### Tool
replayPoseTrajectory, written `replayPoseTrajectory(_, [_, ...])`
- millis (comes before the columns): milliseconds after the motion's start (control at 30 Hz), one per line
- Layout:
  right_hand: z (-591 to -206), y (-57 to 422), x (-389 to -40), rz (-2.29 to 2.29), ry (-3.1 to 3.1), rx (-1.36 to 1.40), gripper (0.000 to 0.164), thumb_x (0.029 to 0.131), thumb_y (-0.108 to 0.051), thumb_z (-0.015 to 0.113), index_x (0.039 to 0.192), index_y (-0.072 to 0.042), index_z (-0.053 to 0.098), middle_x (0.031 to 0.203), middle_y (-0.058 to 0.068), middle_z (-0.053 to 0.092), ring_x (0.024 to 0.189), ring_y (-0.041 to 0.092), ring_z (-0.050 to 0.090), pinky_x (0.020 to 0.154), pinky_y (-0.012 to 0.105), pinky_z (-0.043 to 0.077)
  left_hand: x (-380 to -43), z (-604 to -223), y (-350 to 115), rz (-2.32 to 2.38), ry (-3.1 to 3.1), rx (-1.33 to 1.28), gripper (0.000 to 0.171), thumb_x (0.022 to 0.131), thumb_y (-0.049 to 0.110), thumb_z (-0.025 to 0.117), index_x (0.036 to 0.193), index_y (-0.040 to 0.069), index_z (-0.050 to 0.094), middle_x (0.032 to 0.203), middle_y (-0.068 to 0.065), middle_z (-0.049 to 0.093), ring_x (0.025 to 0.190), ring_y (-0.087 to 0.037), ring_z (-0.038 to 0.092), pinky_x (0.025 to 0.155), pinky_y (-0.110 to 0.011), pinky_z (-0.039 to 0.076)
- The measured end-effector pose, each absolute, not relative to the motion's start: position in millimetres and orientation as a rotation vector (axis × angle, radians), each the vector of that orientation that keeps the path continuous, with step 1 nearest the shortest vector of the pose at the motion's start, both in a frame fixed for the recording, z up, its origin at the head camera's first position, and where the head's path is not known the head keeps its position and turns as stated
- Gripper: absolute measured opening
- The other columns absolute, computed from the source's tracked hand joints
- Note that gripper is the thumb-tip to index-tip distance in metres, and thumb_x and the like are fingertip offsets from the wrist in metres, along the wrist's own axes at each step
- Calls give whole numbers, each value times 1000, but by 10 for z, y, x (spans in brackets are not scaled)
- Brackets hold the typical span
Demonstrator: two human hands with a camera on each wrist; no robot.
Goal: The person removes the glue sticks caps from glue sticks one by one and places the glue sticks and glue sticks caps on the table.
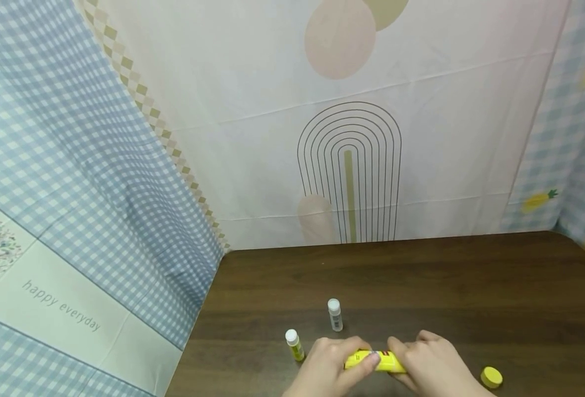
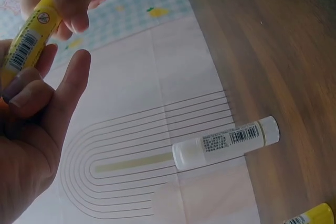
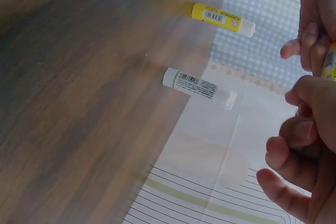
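Note:
A yellow glue stick (image 1: 379,361) lies sideways between my two hands, low in the head view. My left hand (image 1: 333,366) grips its left part, with the thumb laid along the label. At the other end, the fingers of my right hand (image 1: 430,365) pinch the tube, hiding that tip. In the left wrist view, a barcode faces out on the glue stick (image 2: 26,45) between the hands. A round yellow cap (image 1: 492,377) is on the table to the right of my right hand.
Just beyond my hands a white glue stick (image 1: 336,315) stands upright. A smaller-looking yellow glue stick with a white cap (image 1: 294,345) stands left of it, near my left hand. The dark wooden table (image 1: 421,281) ends at a patterned cloth (image 1: 252,182) behind.

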State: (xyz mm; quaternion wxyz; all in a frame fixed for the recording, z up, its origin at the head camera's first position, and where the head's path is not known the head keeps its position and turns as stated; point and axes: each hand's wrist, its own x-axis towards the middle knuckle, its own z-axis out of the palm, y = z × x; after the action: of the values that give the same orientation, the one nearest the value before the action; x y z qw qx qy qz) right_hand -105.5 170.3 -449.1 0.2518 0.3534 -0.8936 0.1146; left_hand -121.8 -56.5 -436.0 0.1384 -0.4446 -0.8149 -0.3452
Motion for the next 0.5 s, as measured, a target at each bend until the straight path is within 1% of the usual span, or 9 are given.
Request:
replayPoseTrajectory(100, [-4488, 1708, -1071, 298, -2378, 949, 49, 64, -27, 89, 74, -22, 42, 55, -23, 33, 51, -7, 20, 53, 19, 26, -1208, -4367, -548, -1039, -2359, -1249, 29, 106, 31, 54, 91, 12, 71, 71, 10, 64, 62, 15, 39, 56, -3, 36])
replayPoseTrajectory(233, [-4491, 1721, -1088, 288, -2323, 937, 49, 60, -26, 89, 73, -22, 42, 54, -22, 37, 53, -7, 19, 52, 16, 21, -1192, -4368, -527, -1110, -2386, -1198, 30, 105, 32, 55, 90, 11, 71, 68, 11, 60, 59, 16, 35, 51, -4, 35])
replayPoseTrajectory(333, [-4503, 1733, -1093, 290, -2290, 926, 49, 60, -28, 89, 74, -21, 42, 54, -22, 39, 53, -8, 18, 52, 14, 19, -1191, -4356, -504, -1155, -2409, -1171, 31, 105, 32, 55, 90, 10, 71, 67, 11, 58, 58, 16, 34, 49, -5, 35])
replayPoseTrajectory(433, [-4519, 1744, -1096, 316, -2279, 920, 48, 61, -29, 88, 74, -22, 42, 56, -22, 36, 55, -6, 17, 51, 13, 18, -1191, -4339, -483, -1195, -2446, -1150, 33, 105, 32, 54, 90, 10, 72, 65, 13, 55, 55, 16, 33, 47, -6, 35])
replayPoseTrajectory(500, [-4528, 1743, -1098, 340, -2283, 923, 47, 63, -30, 87, 74, -22, 42, 57, -23, 37, 55, -6, 17, 51, 13, 18, -1183, -4318, -479, -1283, -2495, -1129, 33, 105, 32, 54, 91, 9, 73, 62, 13, 55, 53, 16, 35, 45, -7, 36])
